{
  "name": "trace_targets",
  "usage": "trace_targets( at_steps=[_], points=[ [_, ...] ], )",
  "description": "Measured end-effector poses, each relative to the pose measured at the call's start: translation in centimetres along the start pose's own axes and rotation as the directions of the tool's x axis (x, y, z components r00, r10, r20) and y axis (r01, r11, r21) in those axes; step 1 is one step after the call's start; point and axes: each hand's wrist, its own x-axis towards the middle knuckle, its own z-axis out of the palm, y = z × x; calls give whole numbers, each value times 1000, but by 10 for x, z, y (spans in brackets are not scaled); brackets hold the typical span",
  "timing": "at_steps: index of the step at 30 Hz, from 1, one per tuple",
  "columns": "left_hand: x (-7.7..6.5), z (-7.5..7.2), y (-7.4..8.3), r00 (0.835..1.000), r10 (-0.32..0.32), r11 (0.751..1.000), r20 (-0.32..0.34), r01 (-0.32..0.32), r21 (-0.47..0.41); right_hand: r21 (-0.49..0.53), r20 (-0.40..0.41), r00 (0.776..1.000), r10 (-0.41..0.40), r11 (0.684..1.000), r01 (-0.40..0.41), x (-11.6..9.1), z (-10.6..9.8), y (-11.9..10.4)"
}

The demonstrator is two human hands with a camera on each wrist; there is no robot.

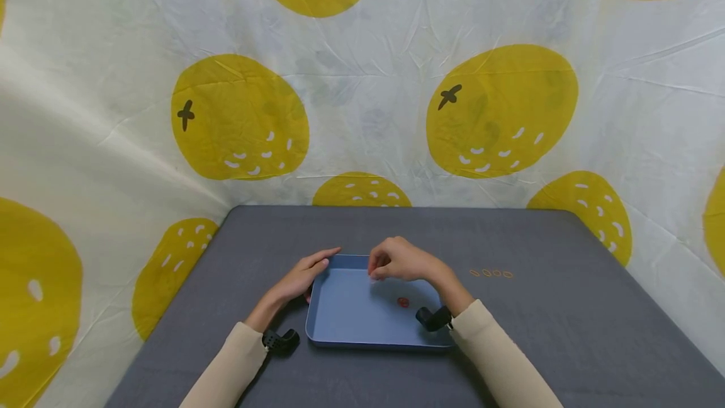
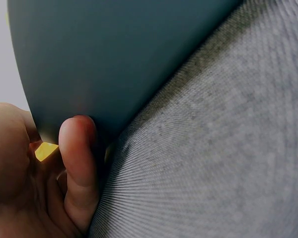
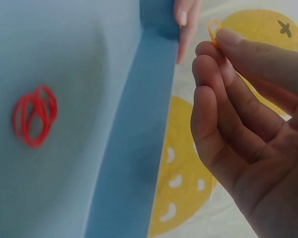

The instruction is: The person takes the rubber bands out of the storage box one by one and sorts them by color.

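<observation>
A shallow blue tray (image 1: pixel 357 323) rests on the table. My left hand (image 1: pixel 300 279) grips its left side near the far corner; in the left wrist view a curled finger (image 2: pixel 78 153) lies against the outer wall. Over the tray's far part is my right hand (image 1: pixel 402 260), pinching a small yellow-orange rubber band (image 3: pixel 209 30) between thumb and forefinger. The other fingers of that hand are bent and hold nothing. A tangled bunch of red rubber bands (image 3: pixel 53 111) lies on the tray floor, below the right wrist in the head view.
Several yellow-orange rubber bands (image 1: pixel 496 271) lie in a row on the grey-covered table (image 1: pixel 544 320), right of the tray. Behind the table hangs a white cloth (image 1: pixel 368 112) with large yellow fruit prints. Dark cameras (image 1: pixel 281 342) are strapped to both wrists.
</observation>
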Motion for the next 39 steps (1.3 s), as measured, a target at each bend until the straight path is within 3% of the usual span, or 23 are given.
trace_targets(
  at_steps=[21,29,39],
  points=[
    [-1,0,-2,1000,21,1000,0,-21,2,30,-88,996,30,999,-28,-38,-27,16],
    [-1,0,-1,1000,14,1000,-5,-14,18,-8,-146,987,71,997,-73,-51,-32,27],
    [0,0,-1,1000,16,1000,-1,-16,0,35,-170,977,126,992,-121,-70,-44,41]
  ],
)
